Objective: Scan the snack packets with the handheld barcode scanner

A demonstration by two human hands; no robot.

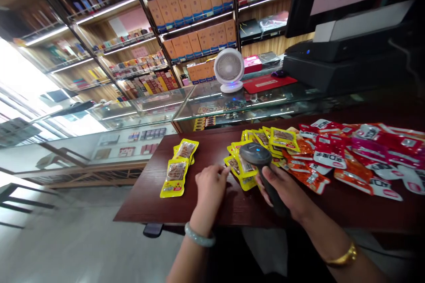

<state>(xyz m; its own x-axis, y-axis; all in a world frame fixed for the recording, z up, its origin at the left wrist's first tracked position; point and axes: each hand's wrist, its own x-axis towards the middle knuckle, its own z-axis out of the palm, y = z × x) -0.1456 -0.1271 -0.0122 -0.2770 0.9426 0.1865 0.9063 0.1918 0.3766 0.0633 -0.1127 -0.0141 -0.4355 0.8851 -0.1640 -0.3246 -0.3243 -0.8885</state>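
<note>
Handheld scanner, holding it in the right hand and wrapping the fingers snugly around its dark handle. Pressing the thumb against the handle just below the scanner's head, and curling the other fingers about the opposite side. Extending the head past those fingertips, ahead of them and a little toward the left hand, over a pile of yellow packets. Hiding part of the pile beneath the head, and not showing whether touching it or hovering above.

Bending the left fingers loosely inward, close to the thumb, just beside the pile and near the scanner's head but apart from it. Showing nothing clearly between them, and hiding too much of the palm to tell whether gripping anything. Pointing the thumb at the edge of the nearest yellow packet, being too close to tell touching from near.

Having a small stack of yellow packets lying on the brown table, off to the outer side of the left fingers. Facing many red and orange packets, spreading ahead of the right fingers and to their outer side. Seeing a white fan standing far ahead of both sets of fingers, on a glass display case.
</note>
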